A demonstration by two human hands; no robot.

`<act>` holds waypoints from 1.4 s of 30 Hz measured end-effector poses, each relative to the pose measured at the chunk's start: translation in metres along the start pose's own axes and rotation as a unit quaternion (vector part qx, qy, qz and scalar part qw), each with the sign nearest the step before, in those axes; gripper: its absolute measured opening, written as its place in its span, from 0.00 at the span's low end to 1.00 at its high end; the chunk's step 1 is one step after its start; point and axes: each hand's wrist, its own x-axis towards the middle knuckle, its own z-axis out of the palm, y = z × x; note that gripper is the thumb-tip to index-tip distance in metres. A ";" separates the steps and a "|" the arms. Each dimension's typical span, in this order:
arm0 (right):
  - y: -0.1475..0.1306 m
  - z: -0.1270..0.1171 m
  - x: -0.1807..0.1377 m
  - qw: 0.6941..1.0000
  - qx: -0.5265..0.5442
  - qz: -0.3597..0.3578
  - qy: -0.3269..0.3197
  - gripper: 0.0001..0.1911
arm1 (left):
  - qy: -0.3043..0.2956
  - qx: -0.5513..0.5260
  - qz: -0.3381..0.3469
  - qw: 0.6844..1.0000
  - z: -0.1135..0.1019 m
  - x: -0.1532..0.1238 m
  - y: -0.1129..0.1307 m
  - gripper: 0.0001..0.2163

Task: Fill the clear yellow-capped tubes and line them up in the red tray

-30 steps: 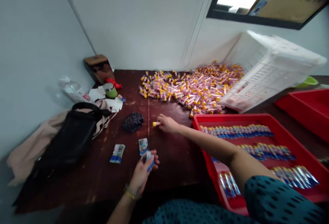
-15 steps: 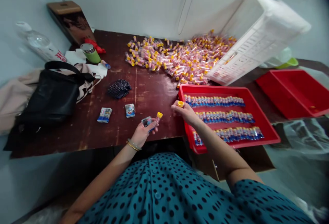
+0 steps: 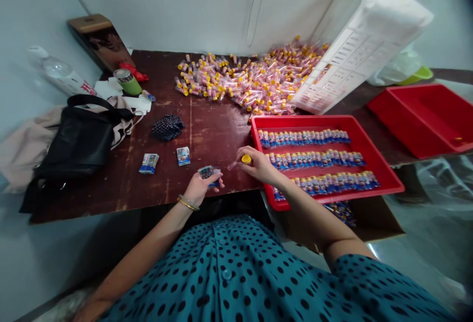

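My left hand (image 3: 197, 187) is closed around a few small printed plastic sleeves (image 3: 209, 173), held over the front edge of the brown table. To its right, my right hand (image 3: 258, 165) grips a small tube with a yellow cap (image 3: 246, 159). A clear, pinkish tube end (image 3: 232, 165) pokes out left of those fingers; whether it belongs to a second tube I cannot tell. Two stacks of blue-and-white sleeves lie left of my hands, one nearer (image 3: 183, 156) and one farther left (image 3: 149, 163). Beside my right hand, a red tray (image 3: 314, 121) holds three rows of sleeved tubes (image 3: 314, 158).
A heap of yellow-capped tubes (image 3: 258, 83) lies against the wall, beside a tilted white basket (image 3: 332, 80). A red bin (image 3: 414, 120) stands at right. Dark dotted cloth (image 3: 168, 127), a black bag (image 3: 79, 137), a green jar (image 3: 127, 83) and a bottle (image 3: 59, 71) occupy the left.
The yellow-capped tube that was in my left hand is no longer there; only the sleeves remain in it. My right hand has moved left, closer to my left hand. The view has shifted slightly.
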 end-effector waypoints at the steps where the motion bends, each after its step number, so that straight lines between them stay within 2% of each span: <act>1: 0.000 0.004 -0.001 1.000 -0.002 0.003 -0.011 0.02 | 0.015 0.007 0.010 1.000 0.002 0.001 -0.002 0.17; 4: -0.002 0.017 -0.002 0.999 -0.001 0.010 -0.033 0.07 | 0.028 0.011 0.030 0.999 0.015 0.003 -0.005 0.17; 7: -0.001 0.020 0.000 1.000 0.007 0.007 -0.029 0.07 | 0.027 0.004 0.033 0.999 0.024 0.001 -0.002 0.18; 13: 0.004 0.008 -0.001 0.999 0.023 0.018 -0.033 0.05 | 0.017 0.002 0.024 1.000 0.019 0.002 0.001 0.17; 16: 0.008 0.005 -0.002 0.999 0.035 0.039 -0.009 0.05 | 0.013 0.031 0.037 0.999 0.016 0.006 -0.001 0.16; 19: 0.013 -0.004 -0.001 0.988 0.108 0.099 0.040 0.10 | 0.012 0.071 0.060 0.996 0.015 0.009 -0.002 0.15; 22: 0.012 -0.017 0.001 0.962 0.210 0.157 0.074 0.17 | 0.023 0.102 0.085 0.991 0.015 0.010 -0.001 0.13; 27: -0.002 -0.029 0.006 0.942 0.279 0.180 0.052 0.19 | 0.023 0.114 0.093 0.989 0.019 0.011 0.004 0.13; 34: -0.018 -0.029 0.006 0.941 0.298 0.157 0.038 0.16 | -0.004 0.085 0.064 0.994 0.021 0.010 0.007 0.14; 39: -0.008 -0.031 0.004 0.963 0.231 0.138 0.028 0.13 | -0.050 0.061 0.043 0.996 0.019 0.008 0.009 0.13; 42: 0.001 -0.033 0.002 0.974 0.178 0.127 0.063 0.12 | -0.069 0.035 0.015 0.997 0.017 0.008 0.009 0.14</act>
